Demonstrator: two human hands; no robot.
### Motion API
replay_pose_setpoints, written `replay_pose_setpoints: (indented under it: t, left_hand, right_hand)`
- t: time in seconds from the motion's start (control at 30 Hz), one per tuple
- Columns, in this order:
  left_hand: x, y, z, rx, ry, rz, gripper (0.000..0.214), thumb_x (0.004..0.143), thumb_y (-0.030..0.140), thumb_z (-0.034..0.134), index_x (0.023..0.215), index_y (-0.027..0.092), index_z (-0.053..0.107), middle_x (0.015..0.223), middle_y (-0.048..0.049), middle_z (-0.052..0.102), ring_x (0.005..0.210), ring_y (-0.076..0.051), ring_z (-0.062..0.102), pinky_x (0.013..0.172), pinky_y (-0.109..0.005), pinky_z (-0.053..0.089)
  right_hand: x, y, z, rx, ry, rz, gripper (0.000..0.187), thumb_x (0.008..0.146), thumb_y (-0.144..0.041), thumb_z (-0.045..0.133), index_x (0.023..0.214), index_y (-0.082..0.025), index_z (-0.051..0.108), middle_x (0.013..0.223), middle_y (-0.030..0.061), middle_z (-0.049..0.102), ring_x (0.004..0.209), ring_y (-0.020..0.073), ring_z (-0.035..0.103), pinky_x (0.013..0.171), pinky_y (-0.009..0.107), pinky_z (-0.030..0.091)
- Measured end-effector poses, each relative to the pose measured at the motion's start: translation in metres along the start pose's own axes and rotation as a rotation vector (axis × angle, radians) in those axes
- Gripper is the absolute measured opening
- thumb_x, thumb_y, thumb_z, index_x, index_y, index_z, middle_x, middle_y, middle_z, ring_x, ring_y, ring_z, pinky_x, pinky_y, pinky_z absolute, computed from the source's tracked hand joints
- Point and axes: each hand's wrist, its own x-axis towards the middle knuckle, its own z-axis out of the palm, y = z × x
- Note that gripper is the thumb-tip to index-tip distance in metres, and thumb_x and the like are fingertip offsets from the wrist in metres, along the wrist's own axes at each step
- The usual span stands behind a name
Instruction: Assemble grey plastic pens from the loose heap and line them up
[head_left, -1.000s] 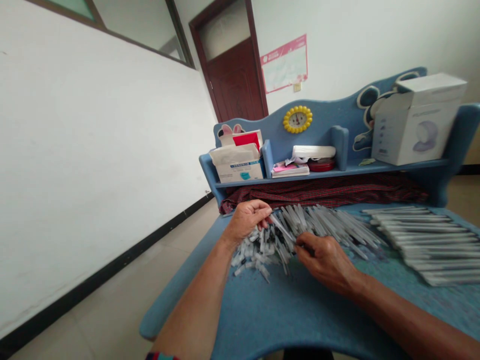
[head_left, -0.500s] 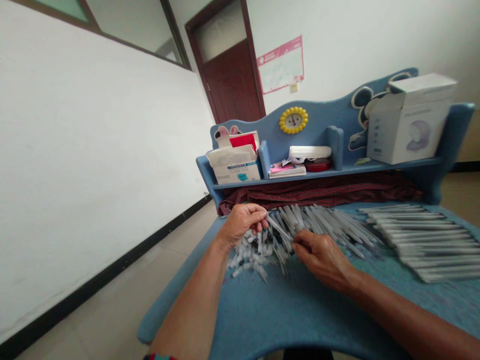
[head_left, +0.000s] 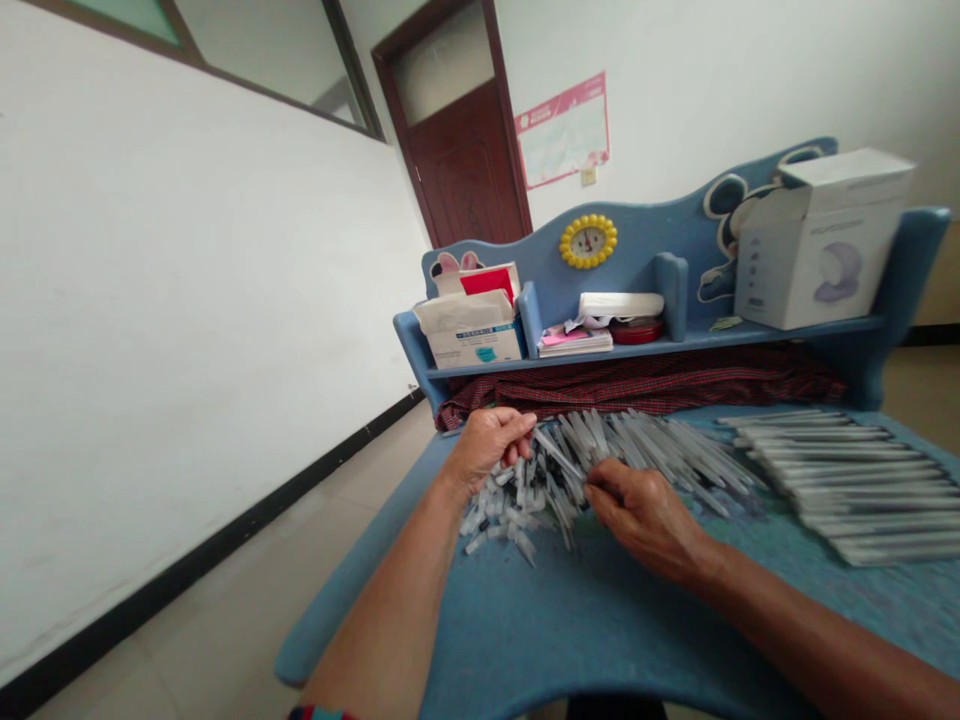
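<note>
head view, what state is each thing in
translucent tube, tilted
left hand, fingers curled near tube's upper end
right hand, pinching tube's lower end
loose tubes, heaped
small caps, piled loosely
pens, lined up side by side
plaid cloth, rumpled
mask box, open at top
door, looks shut

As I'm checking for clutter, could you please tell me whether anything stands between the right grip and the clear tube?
Nothing visible does: the right grip appears to pinch the near end of the clear tube. The loose short pieces lie to the left on the blue table.
</note>
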Motion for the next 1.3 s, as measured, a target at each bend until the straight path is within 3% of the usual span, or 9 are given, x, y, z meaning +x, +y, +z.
replay_pose_setpoints:
  t: [0.13, 0.3, 0.47, 0.57, 0.7, 0.83, 0.97, 1.07, 1.3]
  left_hand:
    - [-0.0010, -0.0002, -0.0042, -0.008, -0.031, 0.020, 0.029, 0.069, 0.038, 0.065, 0.062, 0.011, 0.058, 0.052, -0.0016, 0.060, 0.038, -0.004, 0.045, 0.036, -0.015, 0.031]
    - [-0.0021, 0.0021, -0.0063, -0.067, -0.108, -0.003, 0.036, 0.071, 0.040, 0.063, 0.090, 0.009, 0.062, 0.064, -0.0062, 0.065, 0.045, -0.008, 0.053, 0.039, -0.016, 0.035]
    - [-0.0007, 0.0013, 0.0011, 0.034, 0.010, -0.014, 0.038, 0.074, 0.048, 0.057, 0.065, 0.011, 0.057, 0.048, -0.0008, 0.057, 0.035, -0.005, 0.043, 0.034, -0.015, 0.027]
    - [-0.0009, 0.0005, 0.0014, 0.069, 0.007, -0.002, 0.036, 0.072, 0.044, 0.060, 0.057, 0.012, 0.053, 0.045, 0.0015, 0.054, 0.033, -0.003, 0.038, 0.034, -0.015, 0.025]
    - [-0.0025, 0.0016, -0.0044, 0.007, -0.063, -0.009, 0.025, 0.069, 0.036, 0.064, 0.069, 0.011, 0.061, 0.054, -0.0015, 0.060, 0.039, -0.004, 0.044, 0.037, -0.015, 0.029]
    - [-0.0025, 0.0027, -0.0051, -0.063, -0.107, -0.019, 0.034, 0.071, 0.040, 0.062, 0.089, 0.011, 0.064, 0.062, -0.0037, 0.064, 0.043, -0.006, 0.049, 0.039, -0.016, 0.031]
    - [-0.0007, 0.0007, 0.0011, -0.004, 0.007, -0.023, 0.036, 0.072, 0.047, 0.059, 0.069, 0.012, 0.059, 0.049, -0.0004, 0.058, 0.035, -0.005, 0.043, 0.035, -0.016, 0.026]
    - [-0.0005, -0.0007, 0.0023, 0.021, 0.028, -0.011, 0.035, 0.070, 0.043, 0.062, 0.055, 0.012, 0.052, 0.042, 0.0019, 0.053, 0.031, -0.003, 0.037, 0.033, -0.016, 0.022]
    - [-0.0032, 0.0037, -0.0031, -0.108, -0.055, -0.030, 0.025, 0.067, 0.031, 0.068, 0.080, 0.011, 0.064, 0.055, -0.0014, 0.062, 0.039, -0.004, 0.046, 0.037, -0.015, 0.030]
  right_hand:
    - [-0.0002, 0.0012, 0.0007, 0.003, -0.006, 0.006, 0.020, 0.083, -0.030, 0.040, 0.073, -0.021, 0.054, 0.053, -0.0034, 0.046, 0.049, 0.0112, 0.041, 0.050, 0.022, 0.031]
    - [0.0004, 0.0010, -0.0010, 0.000, -0.006, 0.017, 0.021, 0.083, -0.031, 0.039, 0.073, -0.020, 0.054, 0.053, -0.0033, 0.045, 0.049, 0.0112, 0.042, 0.050, 0.022, 0.031]
    - [0.0001, 0.0007, -0.0012, -0.009, -0.007, 0.001, 0.020, 0.083, -0.029, 0.039, 0.074, -0.020, 0.054, 0.053, -0.0030, 0.045, 0.050, 0.0111, 0.042, 0.051, 0.021, 0.031]
    - [-0.0002, 0.0015, -0.0004, -0.019, -0.003, 0.006, 0.020, 0.083, -0.029, 0.039, 0.074, -0.020, 0.055, 0.053, -0.0027, 0.047, 0.050, 0.0114, 0.043, 0.051, 0.022, 0.032]
    - [-0.0003, 0.0020, -0.0005, -0.017, -0.009, 0.002, 0.020, 0.083, -0.031, 0.039, 0.074, -0.020, 0.055, 0.053, -0.0027, 0.048, 0.050, 0.0118, 0.045, 0.051, 0.022, 0.032]
    - [-0.0005, 0.0012, -0.0016, -0.021, 0.002, 0.011, 0.020, 0.083, -0.030, 0.039, 0.073, -0.021, 0.054, 0.053, -0.0027, 0.047, 0.050, 0.0120, 0.044, 0.052, 0.022, 0.032]
    - [-0.0009, 0.0010, -0.0019, -0.019, 0.008, 0.009, 0.020, 0.083, -0.030, 0.039, 0.073, -0.020, 0.054, 0.054, -0.0024, 0.047, 0.051, 0.0123, 0.045, 0.053, 0.022, 0.032]
    - [-0.0011, 0.0011, -0.0020, -0.019, 0.007, 0.012, 0.021, 0.083, -0.031, 0.039, 0.072, -0.021, 0.053, 0.053, -0.0030, 0.045, 0.050, 0.0120, 0.043, 0.051, 0.022, 0.031]
    - [-0.0003, 0.0007, -0.0028, -0.007, 0.003, 0.015, 0.019, 0.083, -0.030, 0.039, 0.072, -0.021, 0.052, 0.054, -0.0029, 0.045, 0.051, 0.0118, 0.043, 0.052, 0.022, 0.031]
